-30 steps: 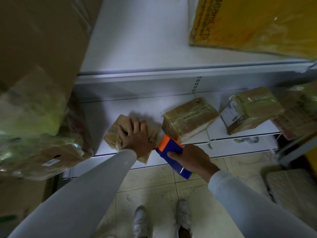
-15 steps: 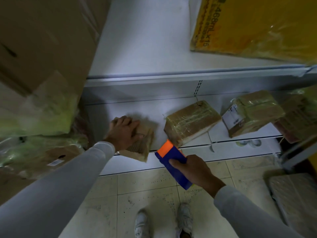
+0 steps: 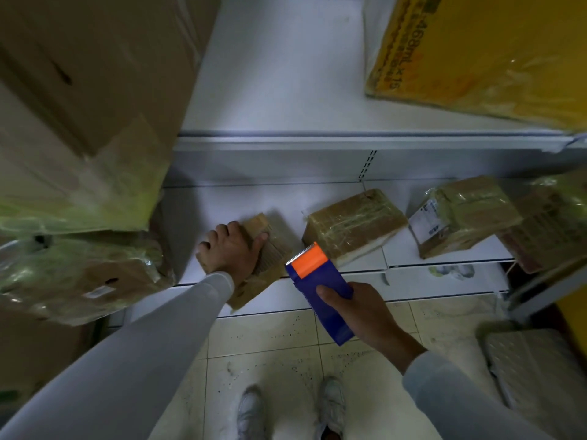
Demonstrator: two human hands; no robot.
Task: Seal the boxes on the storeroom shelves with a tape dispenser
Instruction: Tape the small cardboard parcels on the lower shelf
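Head view showed the lower shelf (image 3: 286, 198) with a small brown box (image 3: 273, 249) at its front edge, overhanging it. Left hand (image 3: 227, 249) lay on top, fingers curled over its far side, gripping. Right hand (image 3: 365, 312) clasped the blue tape dispenser (image 3: 320, 290), just right of the box, apart. Since half a second earlier, the box had turned slightly and the dispenser had risen nearer.

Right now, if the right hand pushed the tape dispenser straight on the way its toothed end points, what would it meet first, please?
Probably the small box gripped by the left hand: the right hand aims the tape dispenser up-left towards it, though depth is unclear.
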